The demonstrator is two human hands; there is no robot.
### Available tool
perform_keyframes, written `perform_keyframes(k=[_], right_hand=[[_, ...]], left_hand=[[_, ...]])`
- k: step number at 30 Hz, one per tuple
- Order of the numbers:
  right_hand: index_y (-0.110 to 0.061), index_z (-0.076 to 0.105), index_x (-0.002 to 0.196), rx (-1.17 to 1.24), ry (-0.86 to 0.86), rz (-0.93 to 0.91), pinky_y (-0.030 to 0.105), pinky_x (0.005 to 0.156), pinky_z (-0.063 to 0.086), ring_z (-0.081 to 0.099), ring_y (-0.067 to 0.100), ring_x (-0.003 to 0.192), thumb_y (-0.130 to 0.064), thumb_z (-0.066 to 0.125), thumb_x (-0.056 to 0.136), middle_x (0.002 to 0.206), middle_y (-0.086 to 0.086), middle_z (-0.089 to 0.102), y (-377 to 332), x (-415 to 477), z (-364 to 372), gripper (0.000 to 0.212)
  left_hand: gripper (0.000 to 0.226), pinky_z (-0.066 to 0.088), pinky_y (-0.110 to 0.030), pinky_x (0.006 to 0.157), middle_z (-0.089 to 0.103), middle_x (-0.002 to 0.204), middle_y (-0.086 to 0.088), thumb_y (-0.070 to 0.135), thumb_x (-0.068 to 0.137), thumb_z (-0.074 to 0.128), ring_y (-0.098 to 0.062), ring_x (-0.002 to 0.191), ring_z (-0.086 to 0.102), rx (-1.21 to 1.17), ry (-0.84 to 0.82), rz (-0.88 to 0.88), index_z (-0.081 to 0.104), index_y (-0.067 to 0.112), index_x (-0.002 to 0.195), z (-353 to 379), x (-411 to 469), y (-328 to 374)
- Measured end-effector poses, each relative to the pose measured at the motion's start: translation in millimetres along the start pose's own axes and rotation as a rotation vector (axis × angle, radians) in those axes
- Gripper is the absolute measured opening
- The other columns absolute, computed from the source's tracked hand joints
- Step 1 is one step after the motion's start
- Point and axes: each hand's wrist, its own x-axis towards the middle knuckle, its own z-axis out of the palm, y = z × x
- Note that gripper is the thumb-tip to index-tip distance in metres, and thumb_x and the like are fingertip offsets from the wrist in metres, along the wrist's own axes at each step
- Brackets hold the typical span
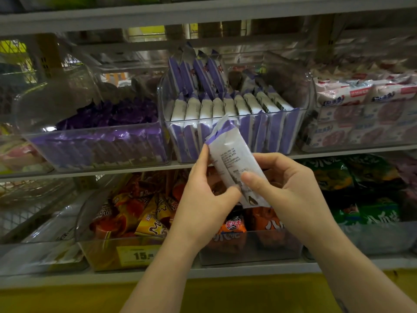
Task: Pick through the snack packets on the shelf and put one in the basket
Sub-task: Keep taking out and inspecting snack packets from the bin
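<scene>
A white and purple snack packet (pixel 230 154) is held up in front of the shelf, tilted with its printed back toward me. My left hand (pixel 203 195) holds its left edge, fingers curled behind and thumb near its lower part. My right hand (pixel 284 188) pinches the packet's lower right part, thumb across its face. Behind it, a clear bin (pixel 293 132) on the upper shelf holds several matching packets standing in rows. No basket is in view.
A clear bin (pixel 94 145) of purple packets stands to the left, and pink and white packets (pixel 361 93) fill a bin to the right. Below are bins of orange snack packets (pixel 135 213) and green bags (pixel 365 213). A yellow price tag (pixel 137 255) reads 15.
</scene>
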Motion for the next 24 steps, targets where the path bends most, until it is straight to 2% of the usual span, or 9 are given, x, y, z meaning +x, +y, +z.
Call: perform_keyframes(k=[2, 4, 8, 14, 19, 24], right_hand=[[-0.036, 0.066, 0.099, -0.052, -0.020, -0.029, 0.014, 0.065, 0.055, 0.069, 0.000, 0.084, -0.028, 0.076, 0.076, 0.093, -0.023, 0.071, -0.5, -0.2, 1.3, 0.027], [-0.035, 0.067, 0.099, -0.071, -0.035, -0.040, 0.013, 0.065, 0.054, 0.069, 0.000, 0.084, -0.024, 0.079, 0.075, 0.093, -0.023, 0.071, -0.6, -0.4, 2.1, 0.029], [-0.034, 0.068, 0.099, -0.052, -0.051, -0.015, 0.012, 0.066, 0.053, 0.068, -0.002, 0.088, -0.034, 0.076, 0.069, 0.095, -0.024, 0.071, -0.8, 0.5, 0.8, 0.031], [-0.030, 0.070, 0.098, 0.029, -0.092, 0.031, 0.015, 0.062, 0.055, 0.071, 0.003, 0.084, -0.033, 0.075, 0.067, 0.092, -0.017, 0.074, -0.4, 1.1, -3.2, 0.031], [-0.031, 0.069, 0.097, 0.044, -0.139, 0.041, 0.017, 0.062, 0.056, 0.072, 0.007, 0.082, -0.032, 0.075, 0.067, 0.092, -0.014, 0.075, -1.6, 0.8, -4.9, 0.031], [-0.027, 0.069, 0.099, 0.092, -0.128, 0.034, 0.017, 0.064, 0.056, 0.073, 0.009, 0.083, -0.030, 0.073, 0.068, 0.091, -0.012, 0.076, -3.4, 1.1, -3.3, 0.032]], left_hand=[[0.099, 0.052, -0.037, 0.099, 0.044, 0.148, 0.010, 0.027, 0.071, 0.074, -0.008, 0.128, 0.051, -0.008, -0.021, -0.027, 0.017, 0.051, 0.149, 2.1, -0.4, 1.0], [0.097, 0.053, -0.041, 0.097, 0.048, 0.146, 0.006, 0.016, 0.074, 0.073, -0.012, 0.124, 0.057, -0.068, -0.009, -0.040, 0.020, 0.048, 0.150, 2.0, 0.9, -0.8], [0.075, 0.058, -0.044, 0.088, 0.057, 0.135, 0.000, 0.001, 0.088, 0.063, -0.019, 0.116, 0.063, -0.208, 0.065, -0.079, 0.034, 0.034, 0.149, -4.4, 5.7, -5.9], [0.050, 0.060, -0.032, 0.075, 0.069, 0.120, -0.006, 0.005, 0.096, 0.051, -0.023, 0.104, 0.070, -0.318, 0.108, -0.106, 0.045, 0.023, 0.142, -8.5, 7.8, -7.1], [0.036, 0.060, -0.032, 0.074, 0.072, 0.114, -0.007, 0.015, 0.098, 0.050, -0.025, 0.097, 0.073, -0.323, 0.163, -0.093, 0.051, 0.021, 0.134, -11.4, 6.5, -3.5], [0.039, 0.061, -0.035, 0.079, 0.072, 0.112, -0.003, 0.018, 0.097, 0.055, -0.022, 0.099, 0.072, -0.242, 0.195, -0.065, 0.050, 0.022, 0.135, -10.5, 6.6, 0.8]])
